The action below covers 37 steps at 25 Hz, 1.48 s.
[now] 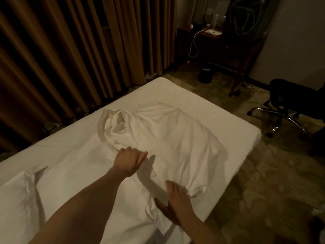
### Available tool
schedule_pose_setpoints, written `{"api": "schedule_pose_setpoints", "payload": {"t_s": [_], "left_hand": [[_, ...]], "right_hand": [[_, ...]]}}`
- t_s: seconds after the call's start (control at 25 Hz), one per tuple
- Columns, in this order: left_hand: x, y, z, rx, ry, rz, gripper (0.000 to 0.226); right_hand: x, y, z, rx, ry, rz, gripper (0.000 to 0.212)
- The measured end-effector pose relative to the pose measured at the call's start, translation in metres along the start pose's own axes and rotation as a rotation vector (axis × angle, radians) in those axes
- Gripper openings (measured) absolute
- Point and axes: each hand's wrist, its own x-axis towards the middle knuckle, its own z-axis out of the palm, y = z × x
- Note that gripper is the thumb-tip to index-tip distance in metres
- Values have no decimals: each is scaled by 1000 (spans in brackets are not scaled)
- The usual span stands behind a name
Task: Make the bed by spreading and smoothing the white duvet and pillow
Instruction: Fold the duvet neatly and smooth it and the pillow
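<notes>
A rumpled white pillow (pixel 168 134) lies across the middle of the bed (pixel 202 103), its open bunched end toward the curtains. My left hand (pixel 129 160) rests on the pillow's near left edge with straight fingers. My right hand (pixel 175 201) lies flat with spread fingers on the pillow's near corner by the bed's right side. A white duvet (pixel 58 173) covers the bed to the left, with a raised fold in it.
Brown curtains (pixel 70 50) hang close behind the bed's far side. A dark desk (pixel 216 44) with cables stands in the far corner, a black bin (pixel 205 74) below it. A black office chair (pixel 288 106) sits on the patterned carpet to the right.
</notes>
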Motion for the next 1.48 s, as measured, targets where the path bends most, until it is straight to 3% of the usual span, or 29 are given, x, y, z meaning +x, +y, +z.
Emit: {"api": "schedule_pose_setpoints", "payload": {"t_s": [0.24,0.48,0.64,0.76,0.96,1.12,1.2,1.28,1.36,1.48], "left_hand": [[0,3,-18,-79,149,-94,74],[21,0,-49,-151,245,-177,59],[24,23,-48,-163,239,-158,63],[24,63,-40,-177,203,-38,57],[11,122,-18,-68,69,236,59],[0,153,-8,-59,-67,300,55],[-5,156,-8,-62,-51,299,70],[-7,152,-8,-83,-39,294,79],[-6,145,-13,-91,-32,266,79],[-3,130,-22,-96,-9,210,74]], "right_hand": [[5,22,-17,-78,19,-25,114],[7,59,-47,-104,-58,39,119],[-14,78,-38,-86,-36,94,115],[-34,78,-30,-43,32,93,115],[-58,64,-18,111,167,100,106],[-85,55,-5,251,330,117,91],[-96,47,-1,321,288,121,103],[-106,32,2,353,77,87,115],[-104,25,4,296,-67,56,107],[-79,34,-8,224,115,55,101]]}}
